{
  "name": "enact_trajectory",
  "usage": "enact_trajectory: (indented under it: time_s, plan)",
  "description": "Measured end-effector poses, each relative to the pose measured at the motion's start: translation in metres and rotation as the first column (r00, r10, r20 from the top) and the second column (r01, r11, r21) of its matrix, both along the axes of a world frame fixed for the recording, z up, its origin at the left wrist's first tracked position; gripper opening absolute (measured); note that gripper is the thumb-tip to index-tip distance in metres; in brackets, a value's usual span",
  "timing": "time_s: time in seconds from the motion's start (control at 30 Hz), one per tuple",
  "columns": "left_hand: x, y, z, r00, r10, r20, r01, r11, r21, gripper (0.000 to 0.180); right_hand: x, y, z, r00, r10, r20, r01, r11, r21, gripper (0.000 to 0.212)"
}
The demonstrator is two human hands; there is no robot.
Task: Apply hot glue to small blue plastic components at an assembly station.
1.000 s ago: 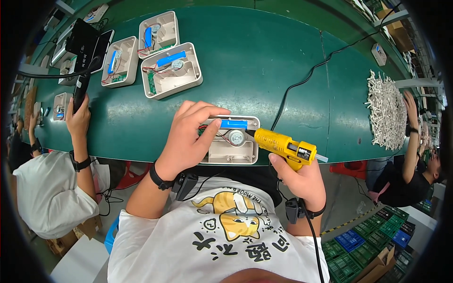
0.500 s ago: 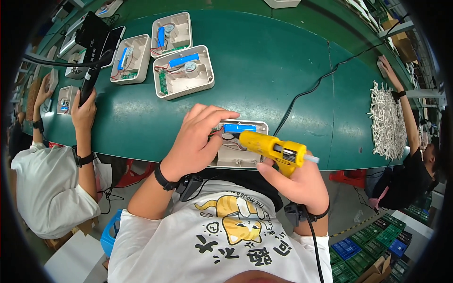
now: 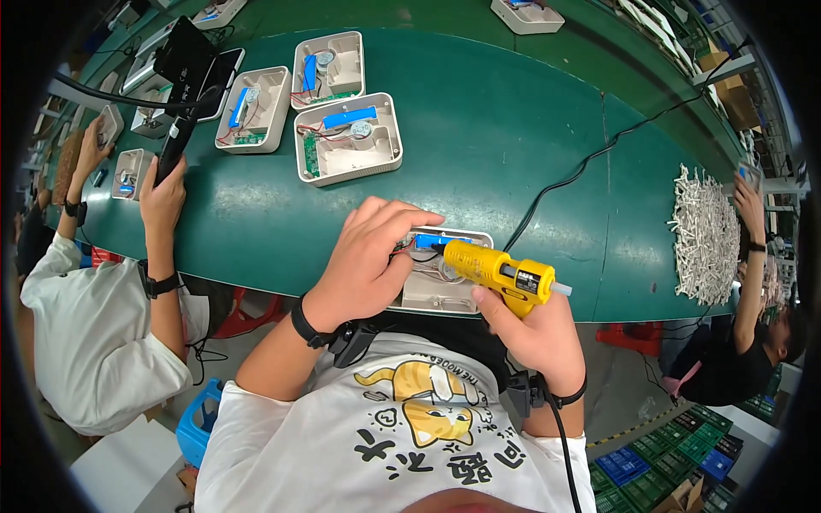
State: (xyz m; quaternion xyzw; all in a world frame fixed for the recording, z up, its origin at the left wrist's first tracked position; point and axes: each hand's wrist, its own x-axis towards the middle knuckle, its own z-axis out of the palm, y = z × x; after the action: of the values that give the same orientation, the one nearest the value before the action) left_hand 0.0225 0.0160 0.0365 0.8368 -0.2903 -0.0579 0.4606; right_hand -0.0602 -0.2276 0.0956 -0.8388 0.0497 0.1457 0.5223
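Note:
A white plastic housing (image 3: 440, 297) lies at the table's near edge, its open side up. Inside it are a blue battery pack (image 3: 440, 242), thin wires and a round metal part partly hidden behind the tool. My left hand (image 3: 368, 261) grips the housing's left end, fingers over its far rim and thumb bent inward. In my right hand (image 3: 534, 338) is a yellow hot glue gun (image 3: 492, 268) with a pale glue stick (image 3: 561, 289) out of its back. Its dark nozzle points left, close to the battery pack; whether it touches cannot be made out.
Farther up the green table (image 3: 479, 128) stand several similar housings (image 3: 349, 141) with batteries and green boards. A black cable (image 3: 590, 158) crosses to the right, near a pile of white parts (image 3: 705, 235). Co-workers sit left and right; one holds a black tool (image 3: 175, 145).
The glue gun's nozzle has shifted slightly along the battery pack, and the view has moved a little. At the right, the co-worker's hand has risen from the table edge with an object.

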Motion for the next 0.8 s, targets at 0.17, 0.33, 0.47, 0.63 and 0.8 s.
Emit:
enact_trajectory:
  time_s: [0.17,0.33,0.47,0.63,0.8]
  plan:
    - [0.000,0.000,-0.004,1.000,0.010,0.006,-0.010,1.000,0.000,0.055,0.010,0.006,0.004,0.996,0.062,0.059,-0.064,0.998,0.022,0.029]
    - [-0.007,-0.001,-0.003,0.994,0.100,0.043,-0.098,0.994,-0.039,0.052,-0.003,-0.005,-0.009,0.993,0.056,0.105,-0.082,0.964,0.254,0.031]
    - [-0.013,0.005,0.010,0.981,0.192,0.032,-0.193,0.981,0.021,0.046,-0.017,-0.041,-0.018,0.977,-0.211,0.039,0.165,0.856,0.491,0.025]
    - [0.020,-0.005,0.018,0.985,-0.105,-0.133,0.088,0.988,-0.127,0.041,-0.037,-0.101,-0.077,0.810,-0.574,0.121,0.418,0.710,0.567,0.030]
    - [0.101,-0.053,0.035,0.981,0.028,0.190,-0.018,0.998,-0.053,0.038,-0.031,-0.124,-0.106,0.731,-0.650,0.209,0.215,0.510,0.833,0.027]
